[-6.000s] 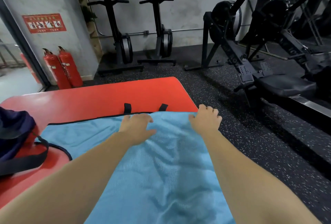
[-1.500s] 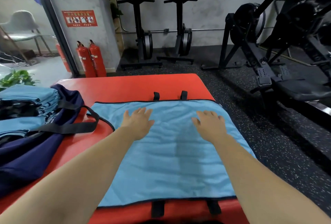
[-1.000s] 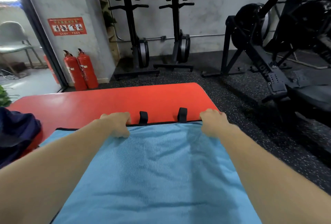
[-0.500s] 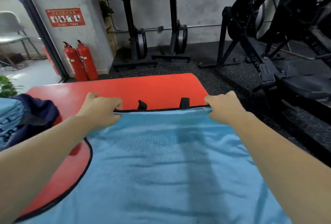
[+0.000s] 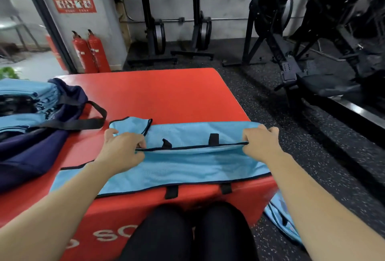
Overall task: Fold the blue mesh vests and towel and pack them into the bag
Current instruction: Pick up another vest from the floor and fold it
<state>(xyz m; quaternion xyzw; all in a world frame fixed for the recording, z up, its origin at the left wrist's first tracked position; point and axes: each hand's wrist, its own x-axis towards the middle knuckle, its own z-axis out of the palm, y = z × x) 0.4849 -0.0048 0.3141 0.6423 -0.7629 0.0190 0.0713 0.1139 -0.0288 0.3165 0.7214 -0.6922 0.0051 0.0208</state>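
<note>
A blue mesh vest (image 5: 183, 167) with black trim and short black straps lies across the near end of a red padded box (image 5: 166, 94). Its far edge is folded back toward me. My left hand (image 5: 123, 148) pinches that black-trimmed edge at its left end. My right hand (image 5: 258, 142) pinches the same edge at its right end. At the left stands a dark navy bag (image 5: 37, 142) with a black strap, and folded blue cloth (image 5: 27, 98) shows inside its mouth.
More blue mesh cloth (image 5: 281, 221) hangs beside the box at the lower right. Black rowing machines (image 5: 302, 52) stand on speckled black flooring to the right and behind. Two red fire extinguishers (image 5: 89, 52) stand by the wall. My legs (image 5: 187, 233) are against the box front.
Both hands gripped the vest's far edge and pulled it back toward me, folding the vest over itself. The view dropped, bringing the bag and box front into sight.
</note>
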